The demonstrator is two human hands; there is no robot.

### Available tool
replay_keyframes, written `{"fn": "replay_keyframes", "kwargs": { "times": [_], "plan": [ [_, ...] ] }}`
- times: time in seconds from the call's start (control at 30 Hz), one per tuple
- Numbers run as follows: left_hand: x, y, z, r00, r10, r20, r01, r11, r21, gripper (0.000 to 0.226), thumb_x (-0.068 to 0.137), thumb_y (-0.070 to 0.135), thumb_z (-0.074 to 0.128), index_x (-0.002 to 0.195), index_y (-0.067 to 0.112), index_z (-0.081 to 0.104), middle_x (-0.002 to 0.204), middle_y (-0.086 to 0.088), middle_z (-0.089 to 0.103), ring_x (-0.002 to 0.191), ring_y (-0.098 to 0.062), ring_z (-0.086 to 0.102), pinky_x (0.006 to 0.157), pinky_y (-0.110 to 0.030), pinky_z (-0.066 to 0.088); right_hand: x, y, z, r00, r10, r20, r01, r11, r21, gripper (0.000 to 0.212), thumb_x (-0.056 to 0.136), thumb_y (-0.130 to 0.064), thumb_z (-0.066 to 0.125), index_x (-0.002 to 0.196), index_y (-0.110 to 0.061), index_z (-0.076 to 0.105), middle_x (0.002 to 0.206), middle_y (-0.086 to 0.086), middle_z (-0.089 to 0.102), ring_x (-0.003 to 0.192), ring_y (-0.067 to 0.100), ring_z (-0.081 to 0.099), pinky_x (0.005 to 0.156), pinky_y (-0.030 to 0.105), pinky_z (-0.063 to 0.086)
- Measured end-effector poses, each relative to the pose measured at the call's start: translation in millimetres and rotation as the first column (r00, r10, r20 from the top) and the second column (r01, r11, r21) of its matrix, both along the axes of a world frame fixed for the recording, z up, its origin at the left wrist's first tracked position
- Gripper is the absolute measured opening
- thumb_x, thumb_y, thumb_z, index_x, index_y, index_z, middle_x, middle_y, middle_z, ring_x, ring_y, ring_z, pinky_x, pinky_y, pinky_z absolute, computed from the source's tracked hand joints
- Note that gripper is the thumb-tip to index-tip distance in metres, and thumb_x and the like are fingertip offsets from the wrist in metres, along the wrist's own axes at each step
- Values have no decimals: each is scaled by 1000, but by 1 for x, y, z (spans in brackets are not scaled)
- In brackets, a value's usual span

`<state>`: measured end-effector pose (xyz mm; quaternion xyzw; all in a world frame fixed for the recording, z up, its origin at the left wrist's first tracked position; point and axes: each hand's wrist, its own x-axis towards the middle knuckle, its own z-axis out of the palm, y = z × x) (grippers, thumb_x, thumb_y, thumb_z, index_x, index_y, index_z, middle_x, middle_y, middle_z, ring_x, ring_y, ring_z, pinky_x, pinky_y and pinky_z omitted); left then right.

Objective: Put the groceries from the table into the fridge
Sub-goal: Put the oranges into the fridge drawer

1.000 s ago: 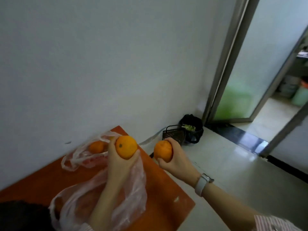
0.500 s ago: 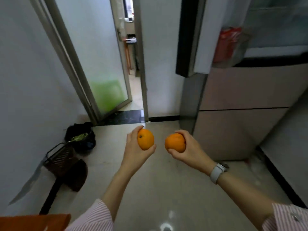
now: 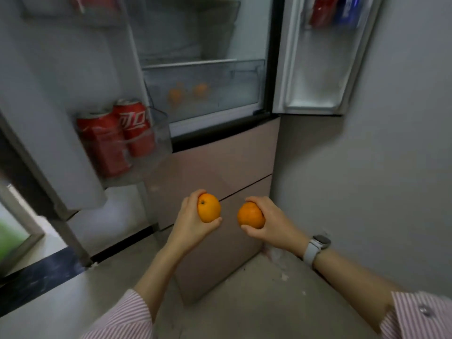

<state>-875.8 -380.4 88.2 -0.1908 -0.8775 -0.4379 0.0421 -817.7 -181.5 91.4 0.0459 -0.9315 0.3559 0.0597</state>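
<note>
My left hand (image 3: 193,220) grips an orange (image 3: 208,208), and my right hand (image 3: 271,222) grips a second orange (image 3: 250,215). Both are held side by side at chest height in front of the fridge's pink lower drawers (image 3: 220,162). The fridge (image 3: 203,57) stands with both upper doors swung out. Behind its clear crisper drawer front (image 3: 232,81) lie two more oranges (image 3: 188,92), seen blurred.
The left door's shelf (image 3: 137,152) holds red cola cans (image 3: 117,135). The right door (image 3: 318,69) carries red and blue cans (image 3: 332,9) in its top bin. A grey wall (image 3: 391,167) is close on the right. A doorway threshold (image 3: 36,277) lies at lower left.
The view has swung from the table past the doorway to the fridge. Both hands keep their oranges and now hold them before the fridge's lower drawers.
</note>
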Motion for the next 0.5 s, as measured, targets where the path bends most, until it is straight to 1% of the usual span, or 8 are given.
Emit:
{"fn": "replay_keyframes", "kwargs": {
  "times": [0.13, 0.23, 0.33, 0.43, 0.5],
  "plan": [
    [-86, 54, 41, 997, -17, -74, 20, 999, 34, 72, 71, 28, 76, 131, 23, 36, 125, -5, 41, 100, -11, 42, 80, -26, 36, -81, 49, 39, 998, -49, -43, 51, 997, 53, 67, 78, -40, 68, 131, -25, 31, 119, -8, 36, 107, 13, 46, 85, 25, 41],
    [-143, 97, 86, 993, 0, -122, 10, 997, 82, 71, 71, 27, 75, 131, 24, 36, 127, -7, 41, 102, -16, 45, 81, -26, 36, -137, 83, 78, 988, -77, -131, 88, 993, 77, 62, 76, -39, 70, 126, -24, 37, 112, -7, 40, 103, 15, 49, 83, 25, 40],
    [-195, 131, 137, 983, 12, -186, 14, 990, 140, 73, 70, 28, 75, 132, 25, 36, 129, -7, 40, 111, -24, 48, 88, -31, 41, -191, 114, 121, 972, -102, -214, 120, 990, 74, 62, 76, -37, 71, 127, -25, 39, 115, -5, 44, 101, 12, 47, 84, 24, 38],
    [-248, 151, 192, 955, 45, -293, 9, 984, 179, 73, 67, 27, 76, 130, 24, 39, 127, -9, 43, 111, -25, 48, 88, -27, 38, -249, 139, 165, 942, -98, -321, 131, 988, 81, 62, 77, -35, 70, 129, -21, 39, 122, 3, 46, 102, 14, 47, 84, 25, 38],
    [-283, 157, 225, 927, 89, -364, -23, 983, 182, 75, 64, 31, 77, 129, 24, 41, 126, -9, 46, 110, -26, 50, 90, -30, 40, -287, 150, 195, 914, -85, -397, 122, 990, 69, 61, 78, -31, 71, 129, -18, 40, 123, 4, 46, 101, 14, 45, 84, 25, 37]
  ]
}}
